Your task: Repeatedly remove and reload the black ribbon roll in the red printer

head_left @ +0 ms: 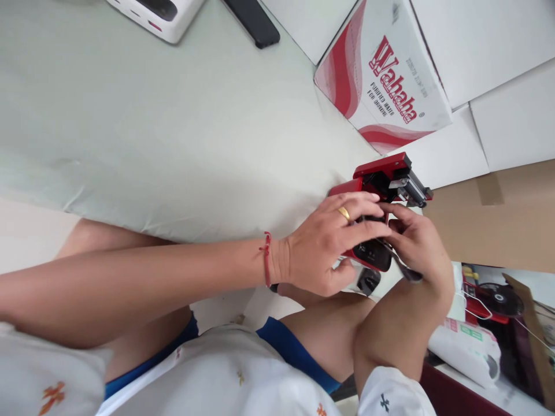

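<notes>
- Two bare hands meet right of centre: the ringed left hand (325,242) curls its fingers over a glossy red-and-black plastic tool (378,168).
- The right hand (420,245) clasps its rounded black end.
- A printed cardboard box (390,75) sits upper right.

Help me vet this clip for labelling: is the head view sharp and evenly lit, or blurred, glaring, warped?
Head view: soft even light, no glare, no hard shadows; the left hand, right hand and the red tool they grip are sharp; box lettering is readable; the table edge looks bowed by the wide lens; bottom-right corner is darker.
</notes>
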Demonstrator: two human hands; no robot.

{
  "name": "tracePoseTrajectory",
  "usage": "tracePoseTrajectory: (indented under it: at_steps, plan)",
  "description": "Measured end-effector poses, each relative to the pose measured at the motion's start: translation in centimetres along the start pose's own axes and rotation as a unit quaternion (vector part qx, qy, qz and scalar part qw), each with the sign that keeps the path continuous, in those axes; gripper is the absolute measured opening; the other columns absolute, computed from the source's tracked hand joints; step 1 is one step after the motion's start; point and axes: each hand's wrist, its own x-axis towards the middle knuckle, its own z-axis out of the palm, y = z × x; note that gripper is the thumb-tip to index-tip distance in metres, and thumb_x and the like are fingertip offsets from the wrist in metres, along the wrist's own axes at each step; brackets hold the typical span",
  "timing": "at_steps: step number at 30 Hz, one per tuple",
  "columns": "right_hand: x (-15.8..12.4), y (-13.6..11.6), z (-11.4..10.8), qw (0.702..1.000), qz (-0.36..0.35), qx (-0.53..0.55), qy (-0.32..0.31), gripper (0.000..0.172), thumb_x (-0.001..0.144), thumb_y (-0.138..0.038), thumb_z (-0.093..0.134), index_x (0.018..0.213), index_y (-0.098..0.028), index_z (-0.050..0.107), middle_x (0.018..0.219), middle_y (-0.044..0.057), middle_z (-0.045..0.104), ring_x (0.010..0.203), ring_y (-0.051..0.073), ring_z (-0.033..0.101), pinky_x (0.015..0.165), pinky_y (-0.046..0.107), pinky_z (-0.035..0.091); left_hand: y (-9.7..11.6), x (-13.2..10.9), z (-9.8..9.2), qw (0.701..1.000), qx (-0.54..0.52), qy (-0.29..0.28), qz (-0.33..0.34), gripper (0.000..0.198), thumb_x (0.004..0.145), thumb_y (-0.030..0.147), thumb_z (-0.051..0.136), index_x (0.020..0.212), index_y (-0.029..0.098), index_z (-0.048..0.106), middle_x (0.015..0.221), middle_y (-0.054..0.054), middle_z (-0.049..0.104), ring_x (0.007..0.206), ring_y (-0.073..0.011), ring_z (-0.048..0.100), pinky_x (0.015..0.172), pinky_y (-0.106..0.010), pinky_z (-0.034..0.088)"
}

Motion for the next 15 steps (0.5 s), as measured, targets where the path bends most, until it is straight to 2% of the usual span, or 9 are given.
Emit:
tracePoseTrajectory:
  at_steps: [3,6,10,12,15]
  plan:
    - [0.4,-0.6,-0.2,0.999,0.016,-0.028,-0.020,0.052,0.088,-0.049,0.067,0.129,-0.017,0.078,0.084,0.005,0.075,0.071,0.019,0.064,0.070,0.033,0.052,0.1,-0.4,0.2,0.995,0.081,-0.039,0.051,0.051,0.082,0.014,0.060,0.133,0.015,0.067,0.138,-0.017,0.073,0.151,-0.0366,0.056,0.130,-0.059,0.043]
    - [0.4,-1.0,-0.4,0.998,0.012,-0.060,-0.030,0.048,0.089,-0.048,0.065,0.124,-0.019,0.080,0.087,0.006,0.078,0.071,0.020,0.065,0.069,0.033,0.053,0.3,-0.9,0.7,0.983,0.154,-0.056,0.086,0.034,0.098,0.017,0.059,0.129,0.018,0.071,0.130,-0.010,0.079,0.142,-0.0285,0.064,0.130,-0.053,0.042]
    - [0.1,-1.4,-0.7,0.991,0.008,-0.131,0.006,0.051,0.090,-0.052,0.065,0.127,-0.020,0.081,0.080,0.006,0.075,0.064,0.020,0.060,0.069,0.036,0.053,0.8,-1.3,1.4,0.974,0.191,-0.040,0.112,0.029,0.103,0.014,0.059,0.126,0.019,0.074,0.117,-0.006,0.083,0.127,-0.0231,0.071,0.124,-0.046,0.047]
    - [0.0,-1.6,-0.7,0.987,-0.003,-0.163,0.016,0.052,0.090,-0.051,0.063,0.129,-0.020,0.080,0.092,0.010,0.078,0.071,0.023,0.065,0.076,0.039,0.055,1.1,-1.3,1.6,0.975,0.194,-0.033,0.105,0.031,0.104,0.015,0.059,0.130,0.021,0.073,0.120,-0.005,0.082,0.128,-0.0223,0.070,0.123,-0.044,0.048]
    - [0.0,-2.0,-0.5,0.987,-0.028,-0.159,-0.027,0.044,0.091,-0.042,0.059,0.123,-0.022,0.081,0.112,0.012,0.080,0.092,0.028,0.073,0.086,0.041,0.057,1.4,-1.0,1.9,0.977,0.202,0.006,0.071,0.036,0.104,0.017,0.061,0.139,0.022,0.069,0.130,-0.006,0.079,0.134,-0.0229,0.066,0.124,-0.045,0.047]
